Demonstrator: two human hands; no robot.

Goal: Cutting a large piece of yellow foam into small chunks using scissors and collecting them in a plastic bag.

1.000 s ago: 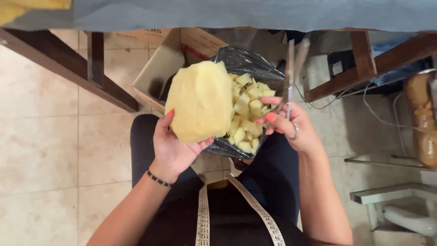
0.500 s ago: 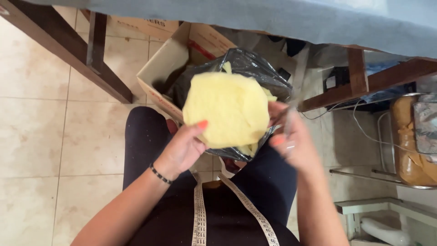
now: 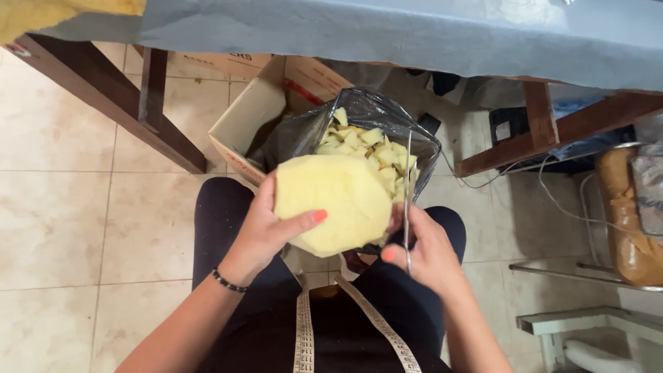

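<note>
From my head camera: my left hand [image 3: 259,231] grips a yellow foam piece [image 3: 333,202], thumb across its face, above my lap. My right hand [image 3: 425,255] is closed around scissors [image 3: 408,200], blades pointing up beside the foam. Beyond, a black bag [image 3: 366,114] holds foam scraps [image 3: 362,141].

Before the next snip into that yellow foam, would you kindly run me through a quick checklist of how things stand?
1. Left hand grips the yellow foam piece: ok, thumb across its front.
2. Right hand holds the scissors: ok; blades look closed and upright.
3. Foam sits over the black plastic bag: ok, the bag is open just behind it.
4. Room in the bag: cannot tell, foam scraps already fill the visible part.
5. Left fingers clear of the blades: ok, the blades stand at the foam's right edge.
6. Measuring tape clear of the scissors: ok.
</note>
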